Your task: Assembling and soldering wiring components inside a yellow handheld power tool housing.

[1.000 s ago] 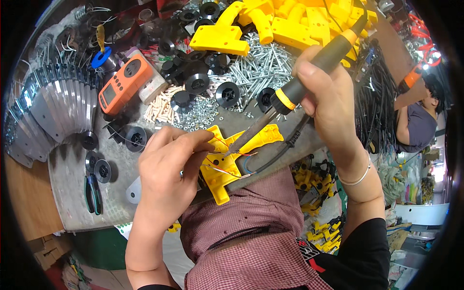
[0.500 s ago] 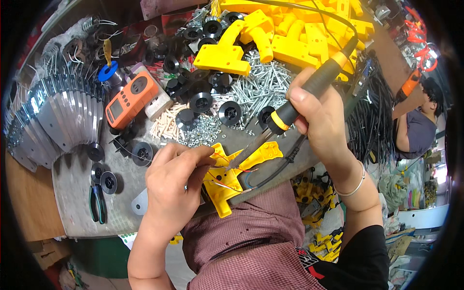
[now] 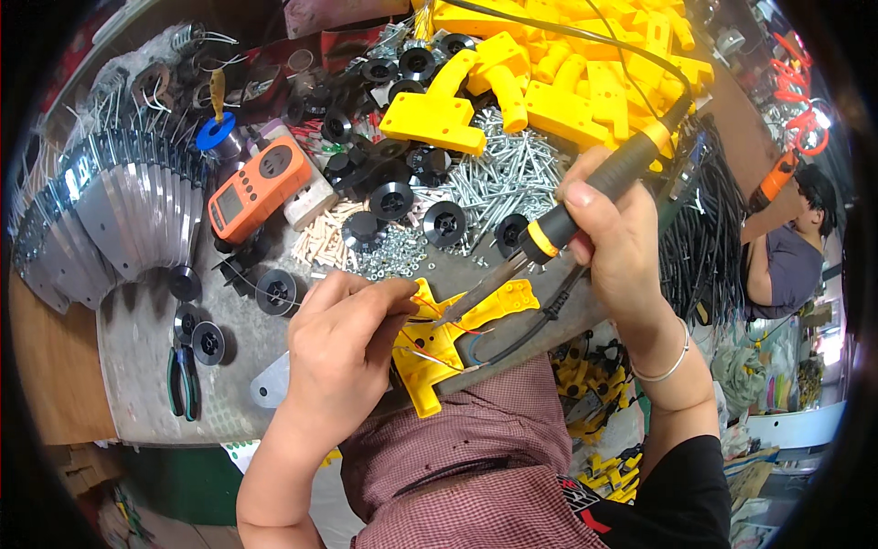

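My right hand (image 3: 624, 252) is wrapped round the dark, yellow-ringed handle of a soldering iron (image 3: 560, 225). Its tip points down to the left, at the wires inside an open yellow plastic housing half (image 3: 421, 377). My left hand (image 3: 343, 352) is closed in a pinch over the housing's left side. A thin solder wire (image 3: 245, 278) runs into it from the left; its end between the fingers is hidden. Red, white and blue leads lie in the housing, and a black cable (image 3: 512, 350) leaves its right side. The housing sits at the table's near edge, above my lap.
Behind the housing are piles of screws (image 3: 512, 174), nuts (image 3: 393, 252) and black spools (image 3: 444, 224). Yellow housings (image 3: 430, 119) are heaped at the back. An orange meter (image 3: 259, 192), metal plates (image 3: 119, 210) and pliers (image 3: 183, 384) lie left, black cables (image 3: 695, 238) right. Another person (image 3: 791, 247) sits far right.
The view has shifted slightly, so the table's things appear a little farther right. Both hands keep their grips, and the iron's tip stays at the wires in the housing.
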`<state>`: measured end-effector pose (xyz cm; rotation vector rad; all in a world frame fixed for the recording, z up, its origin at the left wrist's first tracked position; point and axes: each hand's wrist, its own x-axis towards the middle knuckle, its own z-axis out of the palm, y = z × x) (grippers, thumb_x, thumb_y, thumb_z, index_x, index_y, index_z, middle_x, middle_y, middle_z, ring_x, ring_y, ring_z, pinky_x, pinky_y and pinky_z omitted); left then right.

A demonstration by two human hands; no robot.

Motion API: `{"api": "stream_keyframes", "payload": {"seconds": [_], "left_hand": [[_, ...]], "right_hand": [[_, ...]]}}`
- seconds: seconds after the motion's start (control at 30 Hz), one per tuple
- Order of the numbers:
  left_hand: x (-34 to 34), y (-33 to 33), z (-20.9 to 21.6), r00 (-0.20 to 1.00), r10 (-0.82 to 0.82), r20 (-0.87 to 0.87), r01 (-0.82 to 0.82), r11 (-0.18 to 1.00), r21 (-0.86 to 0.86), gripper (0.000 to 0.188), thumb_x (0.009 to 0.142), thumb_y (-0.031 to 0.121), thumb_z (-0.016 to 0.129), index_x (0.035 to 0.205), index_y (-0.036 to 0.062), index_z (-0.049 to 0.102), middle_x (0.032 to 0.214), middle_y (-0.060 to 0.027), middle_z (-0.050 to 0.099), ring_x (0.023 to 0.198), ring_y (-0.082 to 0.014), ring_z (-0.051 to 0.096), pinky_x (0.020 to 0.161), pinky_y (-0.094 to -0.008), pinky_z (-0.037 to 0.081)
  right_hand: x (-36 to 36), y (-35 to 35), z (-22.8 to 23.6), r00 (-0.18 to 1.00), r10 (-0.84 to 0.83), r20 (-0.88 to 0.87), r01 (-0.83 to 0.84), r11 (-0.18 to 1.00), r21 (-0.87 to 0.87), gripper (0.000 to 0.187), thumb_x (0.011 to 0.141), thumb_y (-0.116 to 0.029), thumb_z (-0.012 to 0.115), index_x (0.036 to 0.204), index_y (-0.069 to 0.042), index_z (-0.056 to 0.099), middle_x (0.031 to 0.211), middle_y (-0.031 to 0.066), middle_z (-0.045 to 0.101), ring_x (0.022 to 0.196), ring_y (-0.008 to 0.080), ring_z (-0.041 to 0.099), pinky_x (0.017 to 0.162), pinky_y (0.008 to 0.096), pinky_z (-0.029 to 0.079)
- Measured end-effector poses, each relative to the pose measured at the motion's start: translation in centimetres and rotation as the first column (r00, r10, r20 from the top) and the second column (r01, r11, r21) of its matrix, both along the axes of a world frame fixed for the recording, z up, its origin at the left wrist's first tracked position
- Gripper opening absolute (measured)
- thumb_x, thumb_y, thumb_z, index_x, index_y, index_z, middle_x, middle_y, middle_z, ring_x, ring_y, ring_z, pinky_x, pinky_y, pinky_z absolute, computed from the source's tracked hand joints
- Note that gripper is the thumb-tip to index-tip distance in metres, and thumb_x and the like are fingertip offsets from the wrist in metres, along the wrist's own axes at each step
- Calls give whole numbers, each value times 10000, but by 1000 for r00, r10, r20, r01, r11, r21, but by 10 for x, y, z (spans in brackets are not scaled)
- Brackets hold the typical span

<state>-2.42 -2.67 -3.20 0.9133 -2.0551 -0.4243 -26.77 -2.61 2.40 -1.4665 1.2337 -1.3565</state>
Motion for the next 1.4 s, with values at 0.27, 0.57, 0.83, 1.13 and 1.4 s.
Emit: {"api": "stream_keyframes", "payload": {"seconds": [0.27, 0.57, 0.83, 1.13, 1.4], "left_hand": [[-2, 1, 2, 1000, 1, -4, -1, 999, 36, 329, 682, -112, 692, 982, 18, 659, 805, -67, 703, 756, -231, 619, 674, -328, 493], [-1, 2, 1, 1000, -3, -4, 3, 998, 61, 341, 674, -149, 668, 973, 14, 654, 823, -68, 714, 796, -223, 629, 716, -317, 506], [-3, 1, -1, 999, -30, 23, 28, 994, 109, 341, 686, -165, 654, 981, 5, 654, 832, -83, 694, 799, -214, 650, 727, -305, 511], [-6, -1, 0, 999, -35, 19, 33, 991, 126, 322, 721, -172, 639, 998, -9, 660, 839, -91, 665, 786, -189, 664, 723, -283, 508], [-10, 0, -3, 999, -32, 7, 31, 993, 116, 311, 701, -109, 687, 987, 15, 672, 800, -59, 696, 740, -223, 613, 662, -320, 499]], "right_hand": [[-1, -1, 0, 1000, 3, 5, -3, 1000, -30, 184, 944, -210, 597, 929, -33, 549, 729, 4, 541, 562, 33, 428, 499, 190, 341], [-2, 1, -2, 999, 9, 33, -8, 1000, -30, 164, 941, -193, 599, 927, -37, 548, 725, -5, 528, 569, 34, 430, 502, 189, 339], [-3, 1, -4, 1000, -4, -7, 4, 1000, -19, 160, 938, -192, 600, 922, -42, 549, 712, -23, 509, 565, 26, 423, 500, 192, 330], [-4, -2, -6, 1000, 2, -6, -2, 999, -47, 192, 937, -218, 620, 938, -38, 553, 738, -17, 529, 603, 29, 438, 528, 195, 350], [-4, -1, -6, 1000, 0, 29, 0, 1000, -31, 172, 937, -204, 620, 936, -45, 553, 734, -28, 514, 599, 27, 427, 524, 196, 341]]}}
